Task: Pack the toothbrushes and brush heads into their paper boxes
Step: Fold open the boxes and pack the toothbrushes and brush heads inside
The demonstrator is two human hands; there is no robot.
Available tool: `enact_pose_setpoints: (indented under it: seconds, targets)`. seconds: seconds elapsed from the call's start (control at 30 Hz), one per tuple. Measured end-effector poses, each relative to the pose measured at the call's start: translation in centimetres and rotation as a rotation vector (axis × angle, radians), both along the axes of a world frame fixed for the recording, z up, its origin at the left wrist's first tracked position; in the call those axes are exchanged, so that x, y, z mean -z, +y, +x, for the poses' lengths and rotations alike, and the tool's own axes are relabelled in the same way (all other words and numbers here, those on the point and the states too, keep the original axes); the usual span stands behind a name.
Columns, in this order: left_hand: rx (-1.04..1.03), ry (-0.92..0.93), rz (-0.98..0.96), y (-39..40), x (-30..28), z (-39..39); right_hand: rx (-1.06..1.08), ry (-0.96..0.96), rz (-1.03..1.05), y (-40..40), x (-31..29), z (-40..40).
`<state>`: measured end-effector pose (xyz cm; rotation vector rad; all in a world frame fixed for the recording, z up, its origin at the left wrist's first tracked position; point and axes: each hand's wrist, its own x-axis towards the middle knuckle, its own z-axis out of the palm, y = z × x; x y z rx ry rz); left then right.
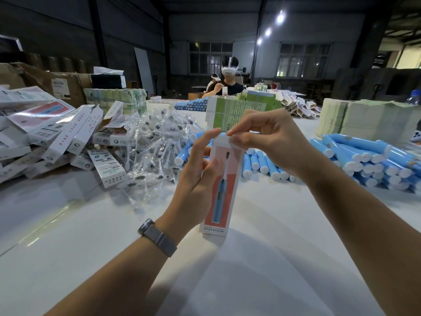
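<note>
box (222, 185) upright on table (262, 258), blue toothbrushes (364, 160) behind it | my left hand (198, 176) grip clamped round box middle | right hand (266, 137) pinches top flap | tuck flap squarely, keep box steady, avoid creasing

A dim warehouse: dark walls, gridded windows (210, 57) at the back, ceiling lamps (280, 18) glaring, white table (262, 258).

Single head-worn, wide-angle view. It faces forward and down across the desk (262, 224). Both hands (227, 156) sit close, centre frame.
</note>
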<state>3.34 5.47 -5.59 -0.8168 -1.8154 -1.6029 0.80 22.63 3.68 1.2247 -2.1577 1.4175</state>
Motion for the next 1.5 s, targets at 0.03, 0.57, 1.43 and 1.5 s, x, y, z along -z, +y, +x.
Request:
enact_pose_setpoints:
  seconds: [0.03,0.57,1.43,1.5]
  targets:
    - [0.014,-0.006,0.003,0.0,0.0,0.0,-0.01,-0.011,0.008,0.2,-0.1,0.0]
    - [-0.018,-0.01,0.077,-0.3,0.0,0.0,-0.054,-0.041,-0.029,-0.8,1.7,-0.6]
    - [0.013,-0.114,0.005,0.6,0.8,0.2,0.057,-0.368,0.088,0.2,3.1,-0.5]
    - [0.056,-0.118,-0.017,0.7,1.0,0.1,0.154,-0.299,0.159,1.1,2.8,0.0]
